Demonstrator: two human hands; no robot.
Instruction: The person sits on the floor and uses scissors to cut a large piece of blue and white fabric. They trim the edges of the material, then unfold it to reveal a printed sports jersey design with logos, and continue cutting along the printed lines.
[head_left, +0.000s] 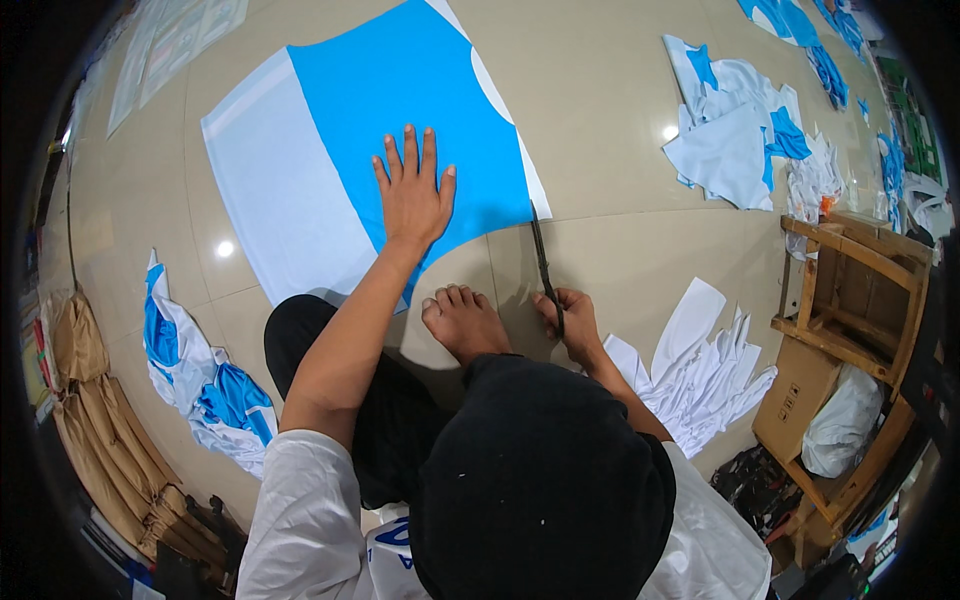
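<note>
- Clock: twelve straight ahead of the worker, centre at the bare foot [468,325].
- The left hand [412,205] is at eleven, palm down, fingers well spread and flat on the cloth; they press on it and grip nothing.
- The right hand [580,325] is at three, its fingers curled shut around the handles of black scissors [543,260]. From here I can't tell how far apart the blades are.
- Those scissors point up toward one, tips right at the near right corner of the cloth.
- The cloth [460,90] lies spread on the tiled floor [610,150], reaching out at eleven: bright blue on the right, a pale panel on the left, a curved near edge, and a white strip [537,185] showing down its right side.
- Between three and four, a fanned heap of white pieces [690,390] sits near the right forearm.
- Just past eight, a crumpled white-and-blue bundle [205,375].
- At two, well apart, a loose pile of pale and blue cloth [735,125].
- At three, farther out, a wooden frame [865,260]; just below it, a cardboard box [795,385] beside a white plastic bag [842,425].
- Between eight and nine, by the far edge, long brown bundles [105,430].
</note>
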